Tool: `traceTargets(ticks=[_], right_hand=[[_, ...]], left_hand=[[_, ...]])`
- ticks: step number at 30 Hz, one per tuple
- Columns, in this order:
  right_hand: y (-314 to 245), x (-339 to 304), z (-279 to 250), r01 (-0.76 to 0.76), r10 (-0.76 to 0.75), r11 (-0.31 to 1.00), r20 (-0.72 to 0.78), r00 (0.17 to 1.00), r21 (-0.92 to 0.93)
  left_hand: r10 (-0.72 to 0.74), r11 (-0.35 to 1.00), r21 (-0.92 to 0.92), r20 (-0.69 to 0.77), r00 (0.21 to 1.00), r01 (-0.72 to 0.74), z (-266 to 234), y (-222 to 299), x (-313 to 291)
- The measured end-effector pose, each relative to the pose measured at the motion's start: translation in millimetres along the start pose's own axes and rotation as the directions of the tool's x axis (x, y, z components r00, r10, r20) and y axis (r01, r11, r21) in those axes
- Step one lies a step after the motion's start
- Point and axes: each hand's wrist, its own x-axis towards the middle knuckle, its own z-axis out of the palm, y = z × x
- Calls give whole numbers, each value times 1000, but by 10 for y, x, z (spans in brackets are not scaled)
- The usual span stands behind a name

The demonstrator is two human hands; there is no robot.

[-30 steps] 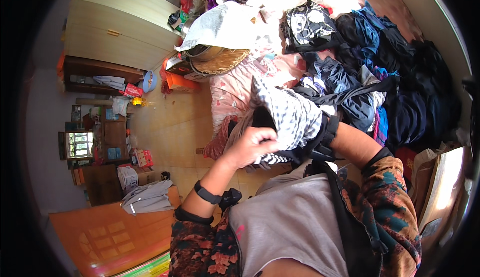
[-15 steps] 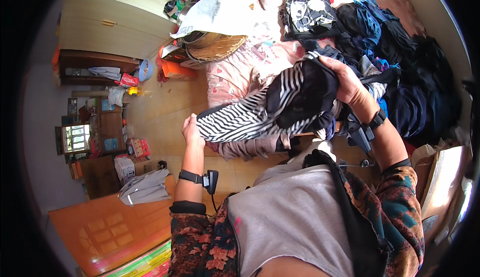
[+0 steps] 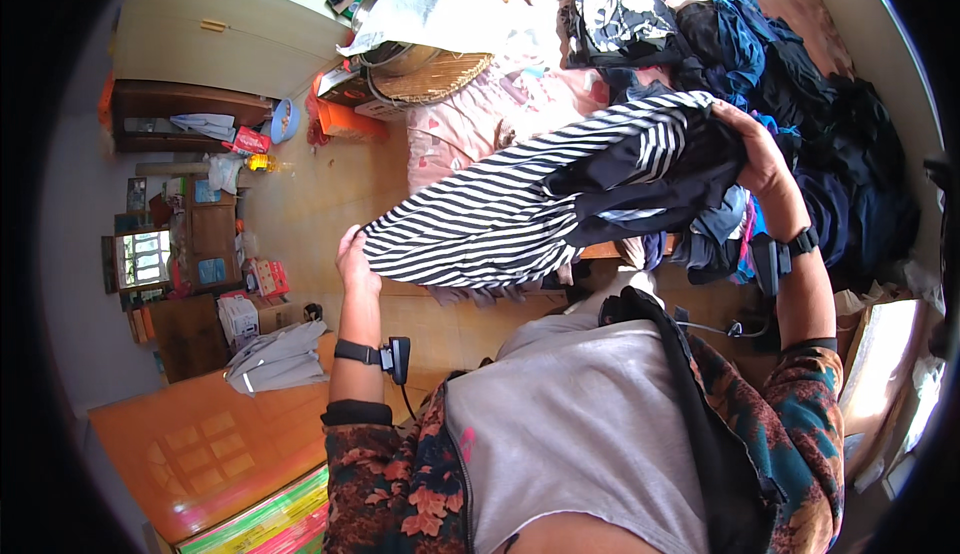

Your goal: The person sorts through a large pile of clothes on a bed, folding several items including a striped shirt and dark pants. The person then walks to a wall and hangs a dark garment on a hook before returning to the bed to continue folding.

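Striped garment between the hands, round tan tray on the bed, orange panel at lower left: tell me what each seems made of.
Striped garment: matte fabric, likely thin; it drapes in soft folds. The fibre can't be told.
Tan tray: probably bamboo or cane, dull; fine strips show across it.
Orange panel: perhaps varnished wood, glossy; it catches bright reflections.

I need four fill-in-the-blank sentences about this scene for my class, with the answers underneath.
1. The left hand and right hand hold a garment with black and white ____.
2. The bedding is mainly ____.
3. Dark clothes are piled toward the picture's ____ edge.
4. The basin is ____.

Answers: stripes; pink; right; blue.
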Motion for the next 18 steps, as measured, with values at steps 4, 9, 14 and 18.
traceTargets(ticks=[4, 9, 14, 18], right_hand=[[552, 240, -729, -170, -34, 739, -288, 957, -652], [1148, 16, -997, -382, -374, -69, -331, 866, -922], [1543, 189, -492, 108, -434, -83, 133, 891, -991], [1999, 437, -357, 181, -68, -330, 214, 974, -926]], left_hand=[[-41, 938, 347, 67, 997, 15, -94, -461, 30], [-188, 873, 475, 116, 975, 112, -58, -966, -183], [-93, 858, 513, 206, 974, -26, 199, -1026, -369], [63, 715, 653, 297, 953, -251, 343, -950, -458]])
